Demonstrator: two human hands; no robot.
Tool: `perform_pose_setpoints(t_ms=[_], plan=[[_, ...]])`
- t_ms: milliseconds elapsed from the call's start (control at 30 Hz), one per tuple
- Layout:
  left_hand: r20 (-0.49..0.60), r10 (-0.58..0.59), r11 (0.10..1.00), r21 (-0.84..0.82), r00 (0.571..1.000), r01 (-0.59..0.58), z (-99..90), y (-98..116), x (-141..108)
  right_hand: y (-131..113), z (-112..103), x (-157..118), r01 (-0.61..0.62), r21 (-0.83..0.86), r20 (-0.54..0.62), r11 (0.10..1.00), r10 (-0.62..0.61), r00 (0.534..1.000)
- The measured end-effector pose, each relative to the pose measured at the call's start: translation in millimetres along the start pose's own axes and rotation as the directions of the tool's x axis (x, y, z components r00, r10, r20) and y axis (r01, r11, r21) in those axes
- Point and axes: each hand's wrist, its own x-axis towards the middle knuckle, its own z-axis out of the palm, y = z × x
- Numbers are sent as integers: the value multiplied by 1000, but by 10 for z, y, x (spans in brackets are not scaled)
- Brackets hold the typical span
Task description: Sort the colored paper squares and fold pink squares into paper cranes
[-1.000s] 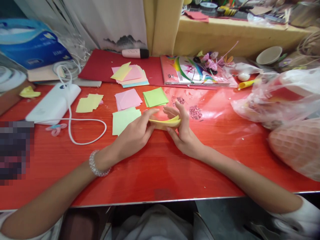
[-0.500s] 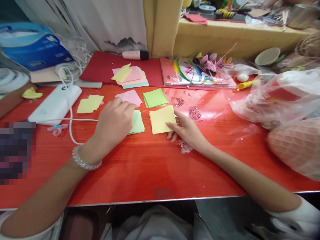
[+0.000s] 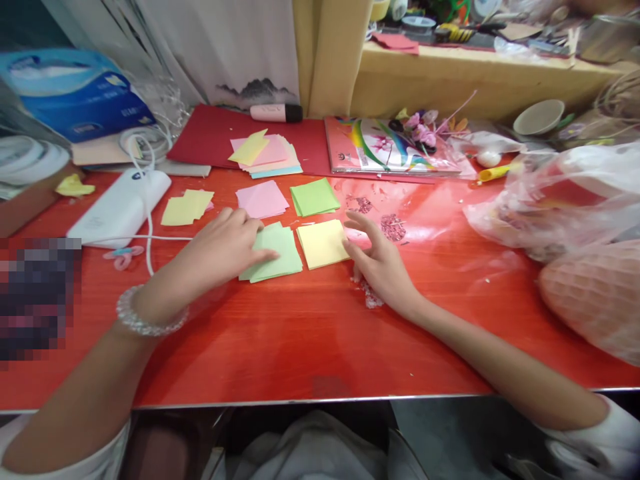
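Note:
A two-by-two group of square paper stacks lies on the red tabletop: light green (image 3: pixel 280 257), pale yellow (image 3: pixel 323 244), pink (image 3: pixel 263 199) and bright green (image 3: pixel 315 197). My left hand (image 3: pixel 227 240) rests at the left side of the light green stack, its thumb stretched over the top sheet and its fingers loosely bent. To the right of the pale yellow stack, my right hand (image 3: pixel 380 257) has its fingers apart. The fingertips are at that stack's right edge; whether they touch it is hard to tell.
Further left are small yellow papers (image 3: pixel 187 207) and a white power bank (image 3: pixel 120 207) with a cable. Behind sit mixed coloured sheets (image 3: pixel 265 152), a red folder (image 3: pixel 205 140) and a bright packet (image 3: pixel 385 147). Plastic bags (image 3: pixel 565 193) lie at right.
My right hand has let go of the pale yellow stack and drawn slightly right. My left hand has shifted left, uncovering more of the light green stack. The view has moved slightly.

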Motion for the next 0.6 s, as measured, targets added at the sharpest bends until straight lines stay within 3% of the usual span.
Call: perform_pose_setpoints(t_ms=[300, 433, 500, 600], plan=[[78, -143, 983, -103, 987, 151, -40, 77, 24, -33, 0, 9, -20, 68, 5, 997, 20, 1000], [169, -200, 926, -289, 965, 242, -192, 110, 3, -30, 7, 12, -15, 107, 11, 994, 14, 1000], [88, -226, 903, -355, 970, 242, -306, 132, -17, -30, 9, 12, -11, 138, 20, 990, 9, 1000], [-188, -213, 888, -447, 959, 110, -424, 194, -47, -43, 13, 2, 22, 186, 7, 982, -24, 1000]])
